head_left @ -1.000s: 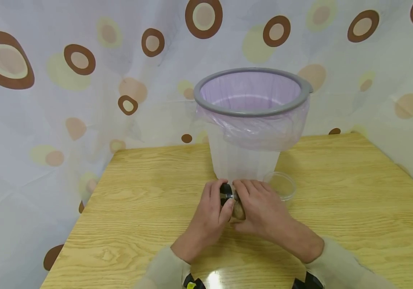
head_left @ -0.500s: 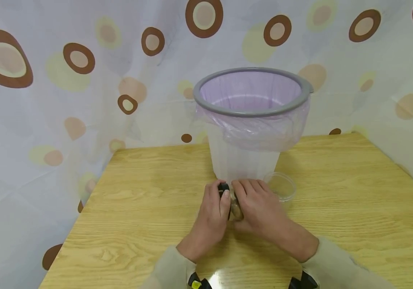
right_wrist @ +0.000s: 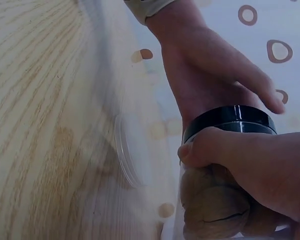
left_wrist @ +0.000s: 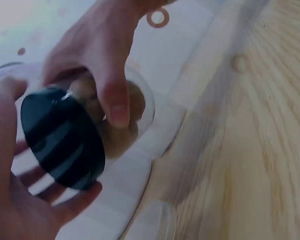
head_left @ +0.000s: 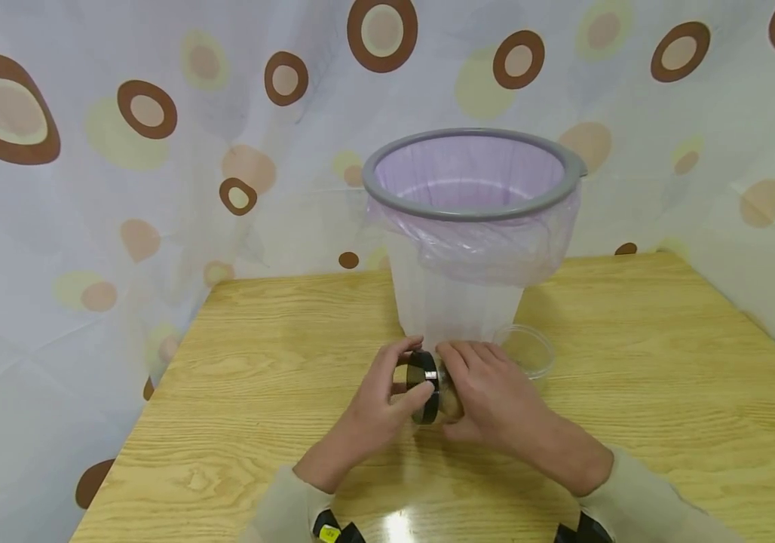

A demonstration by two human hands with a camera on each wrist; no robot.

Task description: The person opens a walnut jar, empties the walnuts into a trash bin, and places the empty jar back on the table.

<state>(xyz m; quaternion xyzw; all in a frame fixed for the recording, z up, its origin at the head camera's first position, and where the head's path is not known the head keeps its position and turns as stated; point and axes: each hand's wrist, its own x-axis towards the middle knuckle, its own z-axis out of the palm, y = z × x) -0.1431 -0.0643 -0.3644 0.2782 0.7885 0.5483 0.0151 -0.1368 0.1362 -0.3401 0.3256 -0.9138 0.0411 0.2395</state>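
A clear jar (right_wrist: 215, 215) with brown, hard-shelled nuts in it lies tilted between my hands, its black lid (head_left: 423, 386) facing left. My right hand (head_left: 496, 388) grips the jar's body, thumb pressed along its side near the lid. My left hand (head_left: 377, 403) is spread loosely about the lid. Gaps show between its palm and the lid's flat top in the left wrist view, and a fingertip lies at the lid's lower edge. One nut (right_wrist: 217, 212) has a dark crack. Much of the jar is hidden behind my right hand in the head view.
Directly behind my hands stands a white bin (head_left: 455, 302) with a grey rim and a purple liner bag (head_left: 496, 256). A clear round plastic lid or shallow dish (head_left: 530, 351) lies on the wooden table (head_left: 279, 362) beside the bin's base.
My left hand had turned and closed tighter about the black lid half a second ago; now it has swung back left and its fingers have spread. My right hand has kept its hold.
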